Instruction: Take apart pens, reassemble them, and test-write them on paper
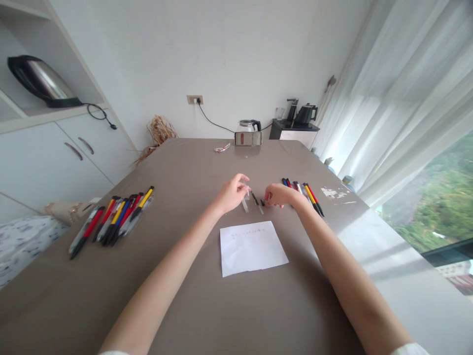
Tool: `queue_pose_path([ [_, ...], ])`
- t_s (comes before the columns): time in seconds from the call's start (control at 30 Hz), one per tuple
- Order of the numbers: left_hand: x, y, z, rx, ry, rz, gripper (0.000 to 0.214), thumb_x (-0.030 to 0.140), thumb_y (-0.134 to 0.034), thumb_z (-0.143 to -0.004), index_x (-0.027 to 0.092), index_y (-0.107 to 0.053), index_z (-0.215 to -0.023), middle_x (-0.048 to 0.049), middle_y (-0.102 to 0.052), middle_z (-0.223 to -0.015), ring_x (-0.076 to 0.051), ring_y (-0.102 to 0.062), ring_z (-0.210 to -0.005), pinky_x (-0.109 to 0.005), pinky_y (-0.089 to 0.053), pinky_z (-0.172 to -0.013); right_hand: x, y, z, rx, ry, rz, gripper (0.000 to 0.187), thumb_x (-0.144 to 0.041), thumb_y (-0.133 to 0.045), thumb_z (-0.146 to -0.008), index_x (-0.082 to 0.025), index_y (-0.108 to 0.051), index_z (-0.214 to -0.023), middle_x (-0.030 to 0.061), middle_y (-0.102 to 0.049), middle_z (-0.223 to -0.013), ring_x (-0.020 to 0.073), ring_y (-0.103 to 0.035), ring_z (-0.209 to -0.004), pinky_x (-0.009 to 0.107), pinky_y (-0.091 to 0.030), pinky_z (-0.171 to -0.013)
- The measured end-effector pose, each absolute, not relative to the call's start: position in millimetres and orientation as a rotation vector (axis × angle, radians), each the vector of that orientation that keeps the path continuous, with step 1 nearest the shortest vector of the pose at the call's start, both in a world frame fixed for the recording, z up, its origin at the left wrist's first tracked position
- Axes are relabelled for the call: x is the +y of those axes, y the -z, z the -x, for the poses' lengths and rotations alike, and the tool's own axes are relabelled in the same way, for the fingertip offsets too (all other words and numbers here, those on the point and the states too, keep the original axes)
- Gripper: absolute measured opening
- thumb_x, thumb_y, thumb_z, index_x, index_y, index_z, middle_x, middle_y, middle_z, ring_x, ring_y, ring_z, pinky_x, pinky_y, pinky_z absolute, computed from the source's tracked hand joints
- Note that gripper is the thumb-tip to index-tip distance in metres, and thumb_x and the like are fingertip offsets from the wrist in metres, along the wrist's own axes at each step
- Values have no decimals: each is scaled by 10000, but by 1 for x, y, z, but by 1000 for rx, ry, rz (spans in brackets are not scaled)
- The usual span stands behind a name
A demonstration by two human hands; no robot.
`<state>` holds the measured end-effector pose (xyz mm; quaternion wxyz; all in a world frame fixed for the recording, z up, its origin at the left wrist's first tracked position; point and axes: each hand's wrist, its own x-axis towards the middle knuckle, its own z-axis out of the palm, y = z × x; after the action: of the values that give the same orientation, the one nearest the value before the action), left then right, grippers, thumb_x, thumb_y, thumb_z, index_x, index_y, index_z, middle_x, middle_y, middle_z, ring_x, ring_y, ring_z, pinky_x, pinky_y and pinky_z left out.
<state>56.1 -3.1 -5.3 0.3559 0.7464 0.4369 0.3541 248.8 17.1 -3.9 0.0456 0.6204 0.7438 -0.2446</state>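
My left hand [232, 193] reaches over the grey-brown table [177, 305], its fingers pinched on a small clear pen piece above the tabletop. My right hand [280, 195] is curled just to the right, fingertips closed on a small dark and red pen part. Between the hands lie loose pen parts [254, 201]: a clear tube and a thin dark refill. A white sheet of paper [251, 247] with faint writing lies just in front of both hands.
A row of several red, yellow, blue and black pens [114, 219] lies at the left. A smaller row of pens [305, 193] lies right of my right hand. A phone [248, 138] and glass kettle stand at the far edge, a wrapper [221, 147] nearby.
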Motion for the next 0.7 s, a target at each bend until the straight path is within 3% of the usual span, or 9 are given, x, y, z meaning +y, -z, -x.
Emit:
queue_pose_path([
  [0.23,-5,7,-56,1071,-894,-1959,150,279,-406,-809,208,-460,-930,-23,-649,-803,-109,-604,-701,-256,-457,-713,15,-4,-252,2275,690,-1923,176,-229,-525,-698,-91,-624,-653,91,-641,-624,116,-543,-404,220,-429,-420],
  [0.37,-6,6,-58,1111,-852,-2009,176,303,-415,-802,213,-491,-933,-9,-648,-764,-117,-601,-688,-260,-457,-698,8,-20,-247,2537,598,-2115,215,-287,-481,-744,-124,-620,-738,52,-631,-628,96,-532,-438,192,-405,-423],
  [0.43,-7,6,-59,1156,-828,-2033,194,307,-429,-794,212,-506,-945,-10,-648,-758,-125,-601,-692,-264,-456,-695,0,-32,-242,2775,706,-2157,242,-319,-443,-772,-148,-606,-819,40,-632,-700,90,-545,-517,166,-398,-425],
  [0.7,-9,8,-60,1152,-799,-2088,214,325,-451,-786,215,-531,-951,-14,-647,-761,-132,-600,-684,-268,-458,-683,-21,-53,-224,3012,874,-1991,266,-354,-419,-773,-159,-598,-802,10,-552,-617,86,-497,-529,170,-375,-441],
])
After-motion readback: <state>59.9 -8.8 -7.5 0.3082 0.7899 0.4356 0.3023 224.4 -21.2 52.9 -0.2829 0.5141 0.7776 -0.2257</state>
